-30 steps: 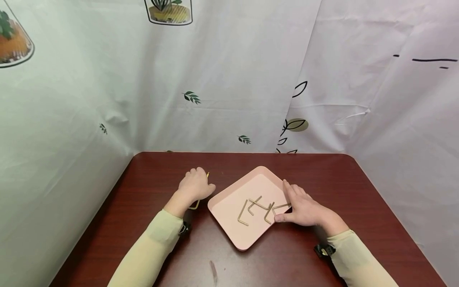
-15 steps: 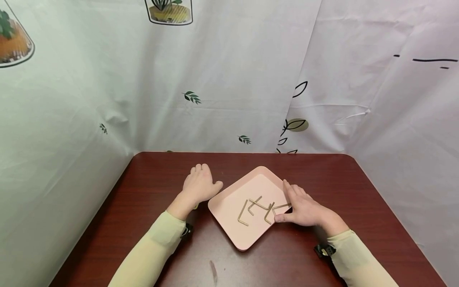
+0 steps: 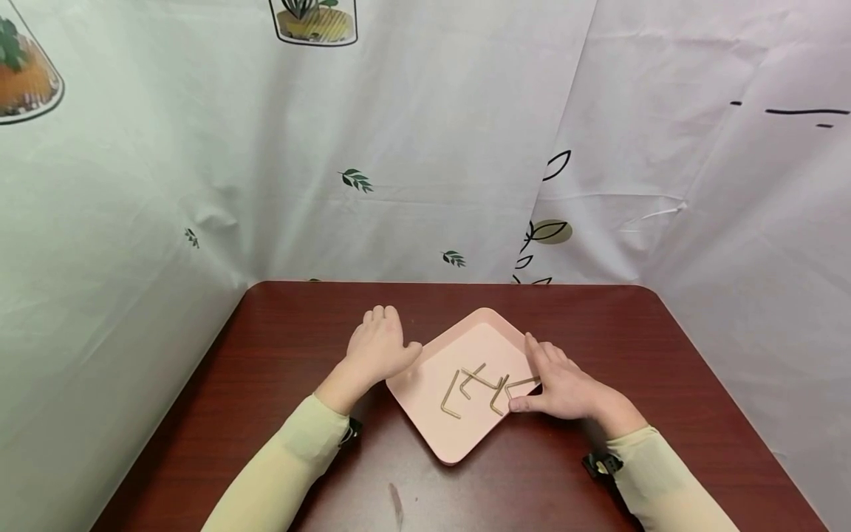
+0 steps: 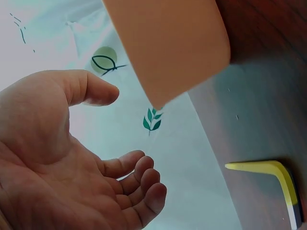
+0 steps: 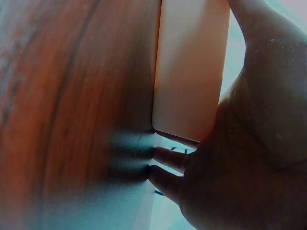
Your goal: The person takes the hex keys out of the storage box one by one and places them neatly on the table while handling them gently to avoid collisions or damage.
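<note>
A pink tray (image 3: 448, 440) sits on the table, turned with one corner forward. Several bent brass-coloured hex keys (image 3: 449, 399) lie inside it. My left hand (image 3: 377, 353) is at the tray's left side, its thumb over the rim in the head view. In the left wrist view its fingers are loosely curved around nothing, and the tray wall (image 4: 177, 48) stands apart from them. A yellow hex key (image 4: 274, 168) lies on the table there; the hand hides it in the head view. My right hand (image 3: 565, 384) rests against the tray's right corner, thumb and fingers spread along two sides.
The reddish-brown table (image 3: 319, 310) reaches back to a white patterned cloth (image 3: 399, 148). A dark streak (image 3: 396, 502) marks the table near the front. Each wrist carries a black strap (image 3: 601, 464).
My left hand has moved right, towards the tray, and its fingers have straightened somewhat. The yellow hex key beneath it has gone out of sight in the head view. My right hand and the tray stay put.
</note>
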Motion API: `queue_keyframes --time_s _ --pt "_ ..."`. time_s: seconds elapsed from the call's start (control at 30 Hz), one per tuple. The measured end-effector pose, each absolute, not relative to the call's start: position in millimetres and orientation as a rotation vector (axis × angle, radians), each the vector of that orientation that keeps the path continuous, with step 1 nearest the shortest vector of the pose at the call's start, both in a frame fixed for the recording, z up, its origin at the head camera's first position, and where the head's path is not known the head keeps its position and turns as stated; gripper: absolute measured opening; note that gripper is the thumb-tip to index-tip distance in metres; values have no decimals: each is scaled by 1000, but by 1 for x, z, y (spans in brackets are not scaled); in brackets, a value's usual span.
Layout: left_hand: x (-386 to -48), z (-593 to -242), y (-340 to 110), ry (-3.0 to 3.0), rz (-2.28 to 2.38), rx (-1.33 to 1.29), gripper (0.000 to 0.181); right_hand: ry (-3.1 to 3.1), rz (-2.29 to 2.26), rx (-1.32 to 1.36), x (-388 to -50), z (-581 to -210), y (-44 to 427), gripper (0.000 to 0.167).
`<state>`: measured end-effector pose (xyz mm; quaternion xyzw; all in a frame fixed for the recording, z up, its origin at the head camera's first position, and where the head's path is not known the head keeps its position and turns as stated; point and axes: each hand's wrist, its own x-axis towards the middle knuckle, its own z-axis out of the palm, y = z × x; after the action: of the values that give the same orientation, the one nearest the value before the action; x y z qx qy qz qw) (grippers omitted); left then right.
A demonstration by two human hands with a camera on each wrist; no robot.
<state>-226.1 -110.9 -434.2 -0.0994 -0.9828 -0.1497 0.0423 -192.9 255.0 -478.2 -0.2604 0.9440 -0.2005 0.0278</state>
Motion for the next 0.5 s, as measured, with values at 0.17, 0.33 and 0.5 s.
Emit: queue_keyframes --time_s 0.17,0.33,0.5 --pt "-223 -434 -106 -2980 -448 -324 47 2913 -627 -801 -193 -479 255 136" --pt "-221 -434 -103 -2950 -470 -322 45 2916 -630 -806 -194 -480 255 135" --pt "-219 -434 -100 -2950 -463 -335 46 2914 -630 -802 -194 -480 256 136"
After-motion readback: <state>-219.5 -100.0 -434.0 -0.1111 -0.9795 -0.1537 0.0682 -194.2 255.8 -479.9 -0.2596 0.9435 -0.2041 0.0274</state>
